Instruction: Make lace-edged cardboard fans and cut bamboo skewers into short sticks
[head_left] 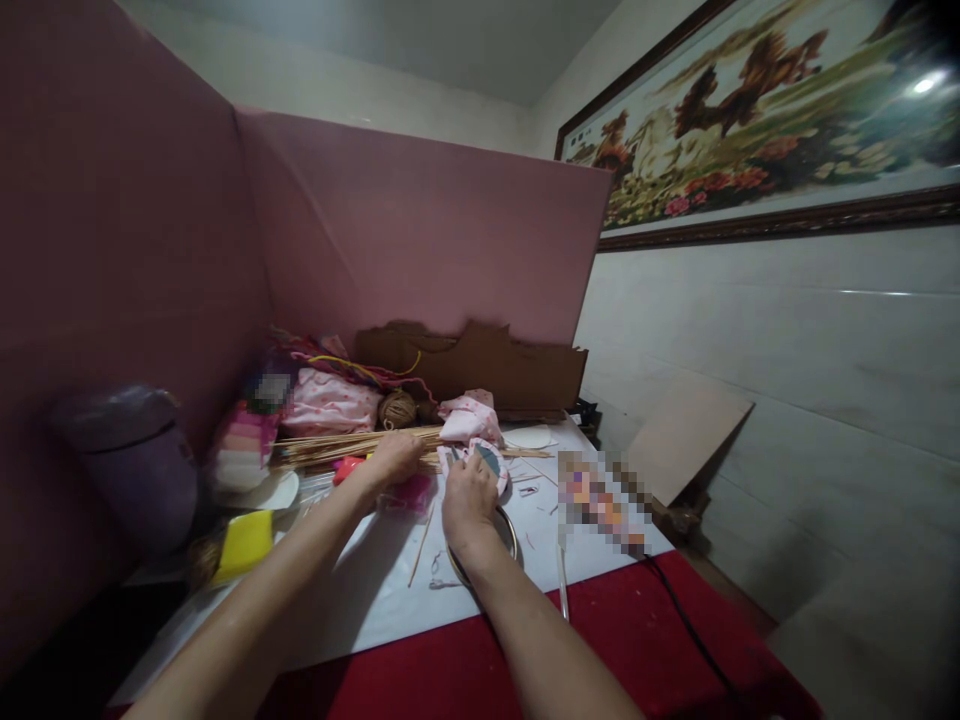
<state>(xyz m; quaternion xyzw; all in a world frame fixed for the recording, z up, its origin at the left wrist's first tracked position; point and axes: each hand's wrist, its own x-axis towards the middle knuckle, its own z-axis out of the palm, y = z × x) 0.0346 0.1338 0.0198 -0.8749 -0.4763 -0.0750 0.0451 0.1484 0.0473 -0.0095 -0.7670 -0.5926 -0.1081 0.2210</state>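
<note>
My right hand [470,497] is closed, its fingers curled at the edge of a rounded pink-and-white fabric piece [501,474] with a grey-blue middle. Beneath that wrist lies a round hoop [516,540], partly covered by the forearm. My left hand [399,457] reaches over the front of a bundle of thin wooden sticks [315,450]; its fingers are largely hidden, so what they touch is unclear. Just below it sits a magenta packet [411,495]. One loose stick [421,548] lies between the hands on the white sheet [375,610].
Behind the sticks are patterned pink cloth [334,402], a twine ball [397,409] and torn cardboard [472,365]. Yellow material [245,547] and a lidded purple bin [139,480] stand left. On the right, a blurred-out object [604,505] trails a black cable [686,620] over red cloth [622,640].
</note>
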